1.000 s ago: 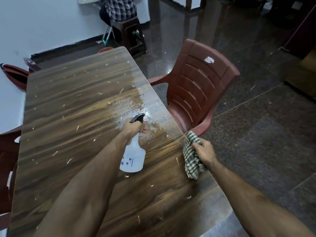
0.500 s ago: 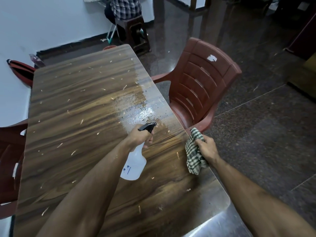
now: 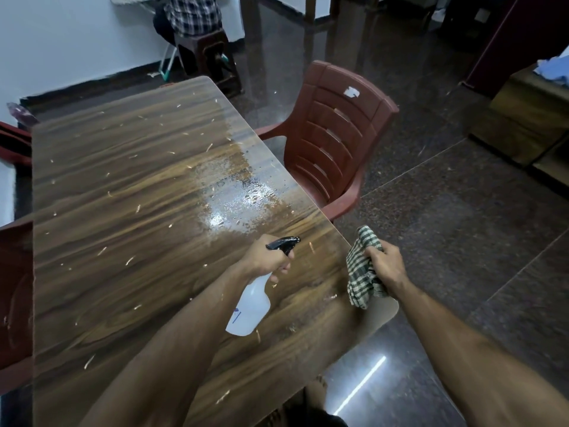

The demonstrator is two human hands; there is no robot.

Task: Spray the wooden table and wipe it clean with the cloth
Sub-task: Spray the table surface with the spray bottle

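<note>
The left hand [image 3: 266, 260] has pulled the spray bottle [image 3: 250, 309] back toward 6 o'clock, fingers curled round its neck. The wet patch [image 3: 243, 195] on the table [image 3: 107, 241] looks bigger, perhaps. The right hand [image 3: 386, 266] squeezes the cloth [image 3: 358, 272] at 3 o'clock, so wiping comes next.

Spray bottle [image 3: 250, 306] in left hand [image 3: 265, 261], cloth [image 3: 361, 272] in right hand [image 3: 386, 265]
</note>
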